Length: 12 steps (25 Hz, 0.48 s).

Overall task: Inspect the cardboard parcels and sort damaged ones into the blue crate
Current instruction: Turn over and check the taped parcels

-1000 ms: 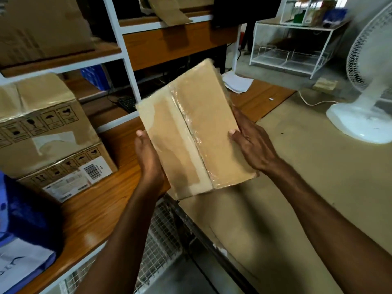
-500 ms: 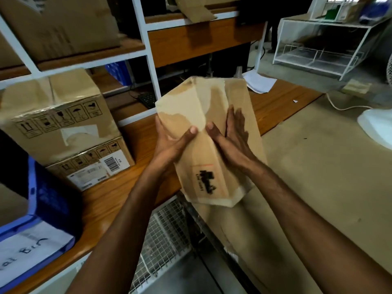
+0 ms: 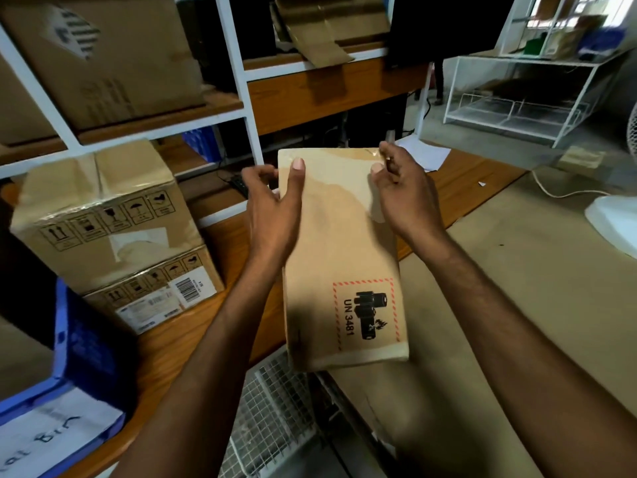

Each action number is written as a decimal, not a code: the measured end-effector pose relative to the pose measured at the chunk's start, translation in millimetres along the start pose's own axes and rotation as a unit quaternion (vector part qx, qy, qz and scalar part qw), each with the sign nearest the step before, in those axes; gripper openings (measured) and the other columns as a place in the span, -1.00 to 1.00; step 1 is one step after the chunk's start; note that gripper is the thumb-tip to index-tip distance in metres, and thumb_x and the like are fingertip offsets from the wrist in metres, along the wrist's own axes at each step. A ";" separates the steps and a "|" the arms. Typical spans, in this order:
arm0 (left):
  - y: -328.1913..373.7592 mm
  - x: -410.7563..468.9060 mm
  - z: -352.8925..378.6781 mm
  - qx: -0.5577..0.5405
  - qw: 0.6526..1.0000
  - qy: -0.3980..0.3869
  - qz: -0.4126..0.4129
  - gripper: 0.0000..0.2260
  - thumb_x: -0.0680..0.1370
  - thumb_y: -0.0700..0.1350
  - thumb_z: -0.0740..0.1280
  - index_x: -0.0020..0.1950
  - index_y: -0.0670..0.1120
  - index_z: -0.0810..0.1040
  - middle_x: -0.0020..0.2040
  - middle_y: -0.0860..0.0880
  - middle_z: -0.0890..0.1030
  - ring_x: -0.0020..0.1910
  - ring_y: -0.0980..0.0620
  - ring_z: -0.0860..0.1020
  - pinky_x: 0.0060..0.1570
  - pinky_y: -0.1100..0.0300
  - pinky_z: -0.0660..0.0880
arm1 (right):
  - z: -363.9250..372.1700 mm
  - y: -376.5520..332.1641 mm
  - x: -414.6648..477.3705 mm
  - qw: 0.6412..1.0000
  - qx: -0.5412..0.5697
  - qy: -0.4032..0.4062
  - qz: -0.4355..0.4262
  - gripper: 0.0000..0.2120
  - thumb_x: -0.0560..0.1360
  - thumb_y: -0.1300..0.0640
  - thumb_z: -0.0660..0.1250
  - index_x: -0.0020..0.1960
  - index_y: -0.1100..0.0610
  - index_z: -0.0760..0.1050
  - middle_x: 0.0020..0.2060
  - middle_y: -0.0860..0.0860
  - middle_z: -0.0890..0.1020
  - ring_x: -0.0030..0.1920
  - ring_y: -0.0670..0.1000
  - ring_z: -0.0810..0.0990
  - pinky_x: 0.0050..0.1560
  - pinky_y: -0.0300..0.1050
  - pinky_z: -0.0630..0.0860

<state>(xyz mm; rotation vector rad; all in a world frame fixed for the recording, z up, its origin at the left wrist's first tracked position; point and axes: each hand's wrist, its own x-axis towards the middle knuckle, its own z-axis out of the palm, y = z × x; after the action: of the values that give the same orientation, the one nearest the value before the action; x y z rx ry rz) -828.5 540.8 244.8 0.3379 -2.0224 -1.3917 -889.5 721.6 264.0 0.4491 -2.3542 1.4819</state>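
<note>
I hold a flat brown cardboard parcel point(image 3: 339, 257) in front of me, long side running away from me. A red-bordered battery label reading UN 3481 sits near its close end. My left hand point(image 3: 275, 208) grips the far left edge, thumb on top and fingers curled round the side. On the far right corner my right hand point(image 3: 401, 198) pinches the parcel, thumb on the face, fingers behind. The blue crate point(image 3: 74, 343) stands at the lower left on the wooden bench, with a white handwritten sheet on its front.
Two stacked taped cartons point(image 3: 107, 229) stand on the wooden bench point(image 3: 193, 343) left of the parcel. White shelving point(image 3: 238, 94) with more cartons rises behind. A cardboard-covered table point(image 3: 499, 305) lies to the right, with a white fan base point(image 3: 613, 225). A wire mesh basket point(image 3: 272, 408) sits below.
The parcel has been turned over and swung lengthwise, so its labelled face is up. Both hands have shifted from its middle to its far corners. The view has tilted left, showing more of the blue crate.
</note>
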 end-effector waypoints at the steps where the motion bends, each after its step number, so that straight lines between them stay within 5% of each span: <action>1: -1.0 4.4 -2.3 0.020 1.000 0.006 0.002 -0.46 0.59 0.40 0.22 0.44 0.11 0.33 0.28 0.05 0.52 0.15 0.09 0.58 0.11 -0.07 0.62 | 0.6 0.8 2.2 1.000 -0.004 0.011 0.003 -0.58 0.69 -0.04 0.24 0.54 -0.06 0.37 0.35 -0.10 0.56 0.24 -0.07 0.57 0.10 -0.24 0.43; 4: -1.0 12.8 -8.8 0.057 0.998 0.015 -0.017 -0.44 0.53 0.47 0.22 0.42 0.21 0.47 0.26 0.07 0.52 0.16 0.09 0.57 0.14 -0.06 0.59 | 8.3 -0.2 6.4 1.000 -0.023 -0.003 0.005 -0.66 0.68 -0.07 0.23 0.44 -0.09 0.45 0.31 -0.01 0.55 0.21 -0.01 0.55 0.04 -0.19 0.40; 7: 3.7 15.9 -12.3 -0.014 0.999 0.023 -0.029 -0.61 0.59 0.25 0.35 0.32 0.07 0.55 0.18 0.09 0.62 0.10 0.14 0.62 0.15 -0.02 0.63 | 19.8 -3.6 3.7 0.999 0.005 0.031 -0.009 -0.73 0.67 0.02 0.27 0.34 0.06 0.51 0.15 -0.01 0.63 0.10 -0.04 0.58 -0.06 -0.27 0.42; 9: 4.4 15.3 -14.7 -0.017 0.999 0.018 -0.026 -0.67 0.62 0.15 0.38 0.32 0.04 0.53 0.14 0.11 0.63 0.10 0.16 0.62 0.16 -0.02 0.63 | 24.2 -9.5 0.9 0.999 0.012 0.046 -0.002 -0.72 0.64 0.01 0.33 0.32 0.07 0.52 0.12 -0.04 0.66 0.09 -0.04 0.61 0.00 -0.19 0.49; 12: 2.2 11.1 -13.5 0.001 0.999 -0.025 -0.037 -0.52 0.49 0.29 0.47 0.30 0.22 0.36 0.14 0.16 0.60 0.09 0.14 0.64 0.09 -0.04 0.65 | 31.4 -20.4 -3.8 0.999 0.005 0.023 0.023 -0.56 0.56 -0.18 0.40 0.31 0.01 0.39 0.08 -0.06 0.64 0.01 0.01 0.62 -0.06 -0.09 0.53</action>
<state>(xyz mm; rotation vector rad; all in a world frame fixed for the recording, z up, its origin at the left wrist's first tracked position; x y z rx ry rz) -828.0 525.8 253.9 0.3841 -2.0707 -1.4572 -880.6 685.1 266.0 0.3613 -2.3378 1.5085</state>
